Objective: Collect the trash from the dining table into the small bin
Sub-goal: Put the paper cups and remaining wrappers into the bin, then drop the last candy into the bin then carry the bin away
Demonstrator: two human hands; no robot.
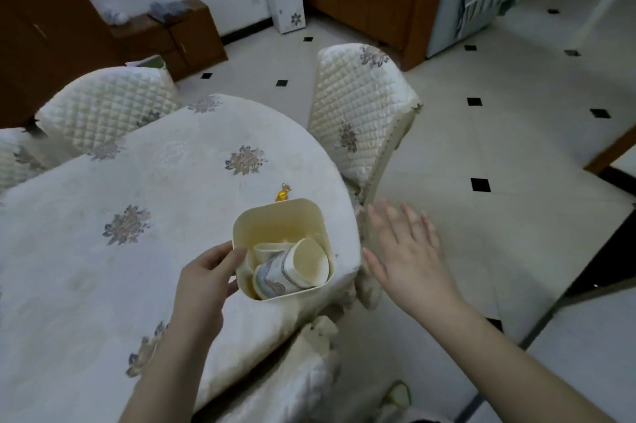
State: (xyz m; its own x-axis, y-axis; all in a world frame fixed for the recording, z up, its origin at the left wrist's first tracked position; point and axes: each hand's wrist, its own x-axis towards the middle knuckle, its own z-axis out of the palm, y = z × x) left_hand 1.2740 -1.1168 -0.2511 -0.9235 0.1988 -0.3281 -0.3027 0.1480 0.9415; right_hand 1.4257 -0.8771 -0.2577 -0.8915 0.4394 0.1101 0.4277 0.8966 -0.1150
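Tablecloth (103, 267), bin (275, 219) between left fingers (237, 255)

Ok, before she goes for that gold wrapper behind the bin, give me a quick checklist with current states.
1. Small bin steadied: ok, the left hand grips its near-left rim.
2. Bin fully on the table: ok, though it sits close to the rounded edge.
3. Right hand free: ok, open, fingers spread, holding nothing, beside the table edge.
4. Gold wrapper reachable: ok, it lies on the cloth just past the bin's far rim, unobstructed.
5. Room in the bin: ok, paper cups fill the lower part, space remains above.
6. Other trash on the table: cannot tell, the left part runs out of view.
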